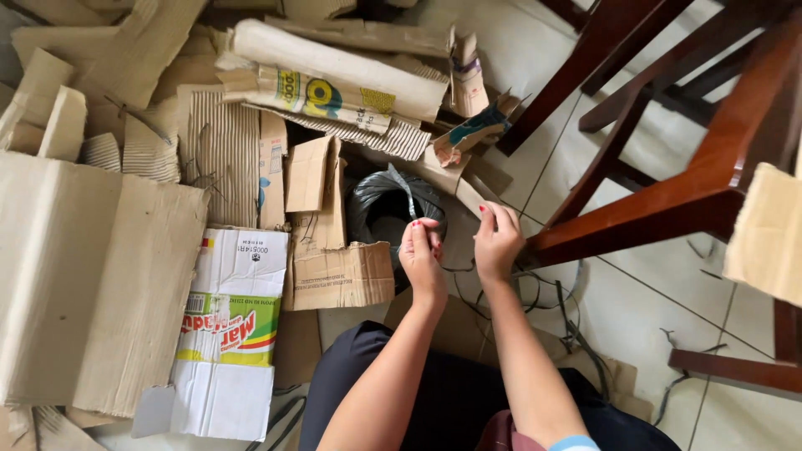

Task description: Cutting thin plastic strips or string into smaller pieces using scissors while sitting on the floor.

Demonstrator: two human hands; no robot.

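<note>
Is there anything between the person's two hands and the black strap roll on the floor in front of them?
Nothing visible stands between. The left hand already pinches the strap end that rises from the black roll; the right hand is raised just beside it. The cardboard pieces lie to the side of the roll.

Flattened packaging on the floor

A white carton (230, 326) with green-red print lies left; a tan roll (334, 79) (yellow-blue label) lies above, among brown cardboard (92, 276).

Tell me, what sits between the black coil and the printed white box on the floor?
In the head view, brown cardboard pieces lie between the black coil and the flattened white box.
</note>
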